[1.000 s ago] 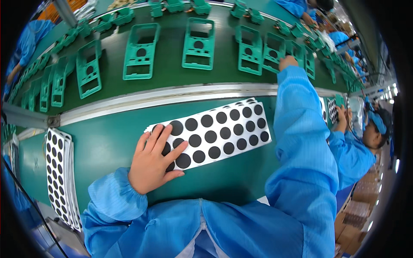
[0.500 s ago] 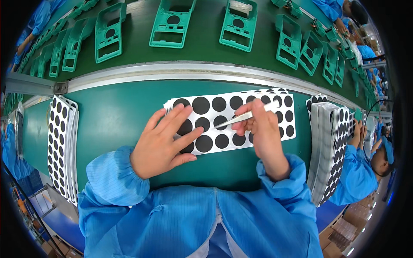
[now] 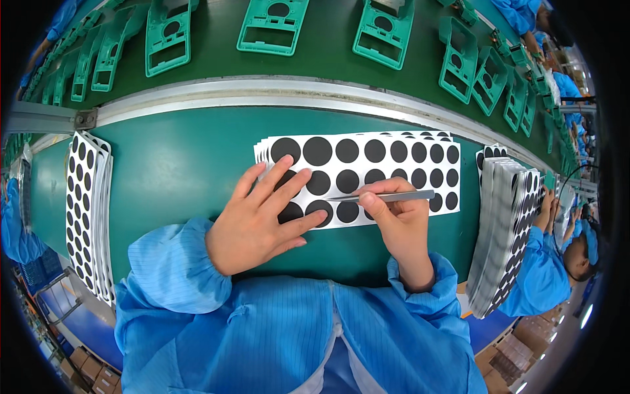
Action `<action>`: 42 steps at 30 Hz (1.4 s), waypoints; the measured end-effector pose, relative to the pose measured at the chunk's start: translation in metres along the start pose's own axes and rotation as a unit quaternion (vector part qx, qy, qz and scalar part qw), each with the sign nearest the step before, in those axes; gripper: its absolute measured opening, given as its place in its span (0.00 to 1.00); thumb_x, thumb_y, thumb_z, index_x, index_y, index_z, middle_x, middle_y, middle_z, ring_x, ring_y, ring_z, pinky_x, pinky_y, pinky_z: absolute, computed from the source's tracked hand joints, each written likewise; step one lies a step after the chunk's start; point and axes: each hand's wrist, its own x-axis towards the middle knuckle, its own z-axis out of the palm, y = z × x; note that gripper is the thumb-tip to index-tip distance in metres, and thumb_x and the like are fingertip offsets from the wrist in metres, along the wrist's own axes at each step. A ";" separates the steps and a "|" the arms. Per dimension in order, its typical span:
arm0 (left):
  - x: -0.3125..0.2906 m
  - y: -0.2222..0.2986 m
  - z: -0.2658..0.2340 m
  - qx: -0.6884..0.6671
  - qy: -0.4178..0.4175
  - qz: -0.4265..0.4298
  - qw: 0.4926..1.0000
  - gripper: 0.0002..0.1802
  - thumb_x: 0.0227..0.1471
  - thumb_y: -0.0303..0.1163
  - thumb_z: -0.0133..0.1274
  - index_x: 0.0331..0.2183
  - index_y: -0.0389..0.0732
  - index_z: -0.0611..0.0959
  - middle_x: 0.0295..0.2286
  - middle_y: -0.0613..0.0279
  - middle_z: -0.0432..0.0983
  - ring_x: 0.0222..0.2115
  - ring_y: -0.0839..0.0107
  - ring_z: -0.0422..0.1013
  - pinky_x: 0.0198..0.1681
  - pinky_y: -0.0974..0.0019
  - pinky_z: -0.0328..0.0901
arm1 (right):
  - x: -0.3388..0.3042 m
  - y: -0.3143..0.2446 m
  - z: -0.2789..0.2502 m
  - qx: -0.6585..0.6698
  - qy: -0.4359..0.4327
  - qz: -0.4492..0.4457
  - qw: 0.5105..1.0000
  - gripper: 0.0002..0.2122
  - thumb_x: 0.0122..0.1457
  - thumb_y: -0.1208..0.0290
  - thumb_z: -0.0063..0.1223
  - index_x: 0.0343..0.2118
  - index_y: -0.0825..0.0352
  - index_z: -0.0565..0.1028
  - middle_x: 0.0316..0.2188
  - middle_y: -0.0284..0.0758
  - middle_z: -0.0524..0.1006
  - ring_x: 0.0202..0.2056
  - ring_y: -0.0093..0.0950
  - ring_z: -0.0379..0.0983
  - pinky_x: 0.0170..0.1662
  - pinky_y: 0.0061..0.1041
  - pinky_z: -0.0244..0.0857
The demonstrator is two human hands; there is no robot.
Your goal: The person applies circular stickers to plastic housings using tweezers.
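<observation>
A stack of white sheets (image 3: 335,223) bearing rows of round black stickers lies on the green table in front of me. My left hand (image 3: 262,213) rests on the stack's left end, its fingers spread over the top sheet. In my right hand (image 3: 401,217) a pair of metal tweezers (image 3: 410,196) is pinched between thumb and fingers. The tweezers lie almost level, their tips pointing left over the sheet between the middle and lower rows, close to my left fingertips. Whether the tips touch a sticker I cannot tell.
More sticker sheets (image 3: 82,203) lie at the left table edge, and a thick stack (image 3: 502,230) stands at the right. Beyond a metal rail (image 3: 275,90), green plastic housings (image 3: 275,26) line a dark green surface. A co-worker in a blue sleeve (image 3: 541,269) is at the right.
My right hand has turned the tweezers from a slant to nearly level and brought it lower. The left hand stays on the sheets. The whole view has shifted slightly.
</observation>
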 end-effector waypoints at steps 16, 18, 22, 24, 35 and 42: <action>-0.001 0.002 0.007 0.039 0.002 0.010 0.999 0.30 0.33 0.41 0.64 0.45 0.64 0.78 0.56 0.69 0.61 0.58 0.44 0.52 0.55 0.42 0.53 | 0.001 -0.002 -0.003 0.020 -0.009 0.028 0.999 0.07 0.51 0.76 0.61 0.31 0.70 0.74 0.27 0.34 0.78 0.28 0.17 0.73 0.29 0.14 0.64; 0.000 0.002 0.006 0.021 -0.001 0.008 1.000 0.30 0.33 0.41 0.64 0.45 0.64 0.78 0.56 0.69 0.61 0.58 0.45 0.53 0.55 0.43 0.53 | 0.001 -0.002 -0.002 0.023 0.016 0.012 1.000 0.07 0.51 0.76 0.61 0.30 0.70 0.74 0.27 0.33 0.78 0.28 0.17 0.73 0.29 0.13 0.64; 0.000 0.002 0.006 0.021 0.002 0.010 1.000 0.30 0.33 0.41 0.64 0.45 0.64 0.79 0.56 0.69 0.61 0.58 0.46 0.53 0.55 0.43 0.53 | 0.003 -0.005 0.000 -0.025 -0.011 0.020 0.999 0.06 0.51 0.76 0.61 0.29 0.70 0.74 0.26 0.33 0.77 0.27 0.17 0.73 0.28 0.14 0.63; 0.000 0.002 0.005 0.023 0.005 0.006 1.000 0.29 0.33 0.41 0.64 0.44 0.63 0.79 0.55 0.69 0.61 0.58 0.46 0.53 0.55 0.44 0.54 | 0.003 -0.005 0.000 -0.035 -0.013 0.028 0.999 0.06 0.51 0.76 0.61 0.29 0.70 0.75 0.26 0.32 0.77 0.27 0.17 0.73 0.28 0.14 0.63; 0.002 0.000 0.009 0.007 0.052 -0.005 0.999 0.22 0.35 0.36 0.64 0.39 0.53 0.80 0.53 0.72 0.66 0.56 0.52 0.57 0.49 0.51 0.59 | -0.018 0.020 0.005 -0.321 -0.042 -0.488 0.811 0.12 0.40 0.77 0.65 0.27 0.67 0.72 0.31 0.39 0.79 0.27 0.30 0.75 0.27 0.22 0.70; 0.005 0.004 0.006 0.031 0.056 -0.009 0.998 0.27 0.33 0.36 0.65 0.41 0.53 0.79 0.52 0.73 0.67 0.56 0.54 0.58 0.48 0.53 0.60 | -0.024 0.024 0.001 -0.308 -0.072 -0.518 0.795 0.12 0.42 0.76 0.66 0.28 0.66 0.72 0.32 0.40 0.78 0.28 0.29 0.75 0.24 0.22 0.70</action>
